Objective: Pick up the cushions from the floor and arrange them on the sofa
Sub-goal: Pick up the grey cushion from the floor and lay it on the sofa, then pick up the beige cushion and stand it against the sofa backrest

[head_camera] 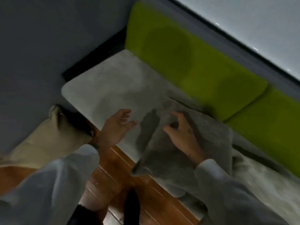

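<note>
Head view: no legible writing.

Grey cushion [191,143] flat on sofa [105,88] seat edge; cream cushion [48,140] on floor beside sofa.

Beige cushion [47,142] partly behind sleeve [53,181]

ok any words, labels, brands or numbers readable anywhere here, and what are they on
None: no readable text on anything in view.
Grey cushion under the right hand: plain fabric, no tag showing.
Beige cushion: no print visible.
Green back cushions and grey seat: plain.
The picture is motion-blurred, so any small label would be unreadable anyway.
</note>
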